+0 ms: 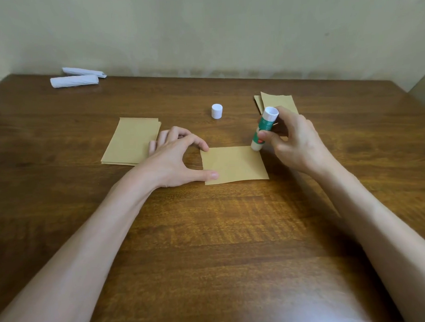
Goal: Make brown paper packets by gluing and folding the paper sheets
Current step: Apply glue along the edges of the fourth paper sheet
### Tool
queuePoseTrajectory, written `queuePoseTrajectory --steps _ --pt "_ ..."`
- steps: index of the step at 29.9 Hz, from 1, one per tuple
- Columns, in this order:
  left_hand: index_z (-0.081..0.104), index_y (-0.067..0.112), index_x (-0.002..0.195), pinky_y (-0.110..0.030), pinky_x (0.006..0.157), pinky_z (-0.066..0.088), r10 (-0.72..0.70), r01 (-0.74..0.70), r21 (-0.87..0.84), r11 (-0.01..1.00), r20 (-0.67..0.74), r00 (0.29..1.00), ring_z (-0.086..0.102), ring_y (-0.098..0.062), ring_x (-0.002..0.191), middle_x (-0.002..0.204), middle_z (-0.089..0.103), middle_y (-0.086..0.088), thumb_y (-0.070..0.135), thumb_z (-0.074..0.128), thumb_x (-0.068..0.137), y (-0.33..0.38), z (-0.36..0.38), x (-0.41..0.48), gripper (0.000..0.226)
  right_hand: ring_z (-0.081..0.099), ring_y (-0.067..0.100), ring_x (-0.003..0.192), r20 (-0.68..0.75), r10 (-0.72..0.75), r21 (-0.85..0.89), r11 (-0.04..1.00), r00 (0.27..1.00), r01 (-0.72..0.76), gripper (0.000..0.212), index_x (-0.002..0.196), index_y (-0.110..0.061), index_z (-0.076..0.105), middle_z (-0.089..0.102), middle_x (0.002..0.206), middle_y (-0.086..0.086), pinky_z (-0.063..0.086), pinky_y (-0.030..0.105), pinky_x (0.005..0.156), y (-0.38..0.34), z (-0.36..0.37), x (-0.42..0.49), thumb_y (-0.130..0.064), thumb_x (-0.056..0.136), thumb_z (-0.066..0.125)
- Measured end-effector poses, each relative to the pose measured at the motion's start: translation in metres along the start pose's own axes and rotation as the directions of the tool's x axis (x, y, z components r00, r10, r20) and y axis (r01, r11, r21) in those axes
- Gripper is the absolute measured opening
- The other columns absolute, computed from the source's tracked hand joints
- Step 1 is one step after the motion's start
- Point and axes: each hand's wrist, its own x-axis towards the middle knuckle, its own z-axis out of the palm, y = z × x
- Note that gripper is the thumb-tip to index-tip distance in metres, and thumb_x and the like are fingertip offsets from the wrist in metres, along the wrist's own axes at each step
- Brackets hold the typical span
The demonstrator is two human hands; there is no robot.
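Observation:
A folded brown paper sheet (pixel 234 165) lies flat at the middle of the wooden table (pixel 209 245). My left hand (pixel 175 157) presses its left edge with thumb and index finger spread. My right hand (pixel 294 140) grips a green and white glue stick (pixel 263 129), tilted, with its lower end touching the sheet's far right corner. The stick's white cap (pixel 216 111) stands apart behind the sheet. A stack of brown sheets (pixel 131 140) lies to the left, partly under my left fingers. More brown paper pieces (pixel 278 102) sit behind my right hand.
Two white paper rolls (pixel 75 77) lie at the far left corner of the table, near the pale wall (pixel 202 28). The table's right edge runs diagonally at the far right.

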Motion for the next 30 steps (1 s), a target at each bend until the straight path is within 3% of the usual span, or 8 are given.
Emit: queuePoseTrajectory --steps 4,7,12,15,20,24,27,30 --pt "0.056 0.050 0.120 -0.036 0.110 0.018 -0.002 0.002 0.004 1.000 0.011 1.000 0.020 -0.010 0.140 0.139 0.032 0.016 0.075 0.077 0.068 0.001 0.000 0.000 0.061 0.067 0.010 0.116 -0.159 0.070 0.261 0.965 0.985 -0.027 0.030 0.130 -0.017 0.066 0.070 0.122 -0.005 0.055 0.038 0.104 0.002 -0.009 -0.004 -0.026 0.102 0.071" --pt "0.057 0.050 0.120 -0.036 0.109 0.018 -0.009 0.009 0.003 1.000 0.015 1.000 0.020 -0.010 0.140 0.139 0.032 0.016 0.075 0.077 0.068 0.001 0.000 0.001 0.062 0.070 0.008 0.114 -0.163 0.054 0.347 0.938 0.985 0.006 0.030 0.129 -0.016 0.068 0.073 0.120 -0.005 0.056 0.040 0.105 -0.006 -0.008 -0.003 -0.027 0.101 0.072" --pt "0.055 0.051 0.121 -0.033 0.103 0.018 -0.005 0.005 0.019 1.000 0.008 1.000 0.021 -0.010 0.139 0.137 0.031 0.016 0.075 0.076 0.069 0.002 0.000 0.000 0.061 0.075 0.009 0.102 -0.008 -0.105 0.317 0.943 0.994 0.102 0.024 0.118 -0.013 0.069 0.076 0.109 -0.003 0.059 0.035 0.098 -0.033 0.025 -0.001 -0.022 0.098 0.077" --pt "0.050 0.052 0.119 -0.034 0.105 0.019 -0.009 0.009 0.035 0.999 0.010 1.000 0.021 -0.011 0.139 0.140 0.031 0.015 0.077 0.074 0.070 0.001 -0.001 -0.001 0.060 0.074 0.010 0.099 -0.001 -0.216 0.247 0.946 0.976 0.209 0.030 0.118 -0.013 0.069 0.075 0.106 -0.005 0.061 0.037 0.093 -0.042 0.044 0.005 -0.028 0.094 0.080" --pt "0.047 0.045 0.136 -0.036 0.111 0.022 -0.017 0.017 0.067 0.998 0.005 1.000 0.021 -0.012 0.140 0.145 0.031 0.013 0.077 0.072 0.072 0.005 -0.002 -0.001 0.076 0.074 0.007 0.094 0.047 -0.263 0.154 0.955 0.964 0.253 0.019 0.101 -0.031 0.064 0.076 0.099 -0.009 0.061 0.037 0.088 -0.043 0.052 0.008 -0.036 0.092 0.081" --pt "0.044 0.051 0.124 -0.038 0.114 0.023 -0.008 0.008 0.054 0.999 -0.001 1.000 0.022 -0.012 0.140 0.143 0.032 0.013 0.077 0.074 0.071 0.003 -0.002 -0.002 0.066 0.072 0.011 0.100 0.101 -0.306 0.102 0.950 0.947 0.296 0.014 0.105 -0.015 0.067 0.077 0.101 -0.004 0.058 0.041 0.095 -0.042 0.051 0.011 -0.021 0.097 0.076" --pt "0.044 0.053 0.122 -0.041 0.117 0.023 -0.011 0.010 0.057 0.998 0.013 1.000 0.022 -0.012 0.140 0.143 0.032 0.013 0.076 0.073 0.071 0.004 -0.002 -0.002 0.062 0.072 0.017 0.103 0.162 -0.282 0.073 0.959 0.946 0.273 0.013 0.109 -0.013 0.064 0.076 0.104 -0.002 0.056 0.048 0.096 -0.042 0.051 0.012 -0.014 0.099 0.070" --pt "0.043 0.053 0.121 -0.040 0.115 0.023 -0.012 0.012 0.053 0.999 0.012 1.000 0.022 -0.013 0.140 0.143 0.032 0.013 0.076 0.073 0.072 0.003 -0.003 -0.002 0.061 0.072 0.013 0.098 0.123 -0.316 0.061 0.948 0.941 0.311 0.017 0.110 -0.012 0.064 0.075 0.104 -0.002 0.058 0.039 0.092 -0.042 0.050 0.009 -0.022 0.100 0.072"
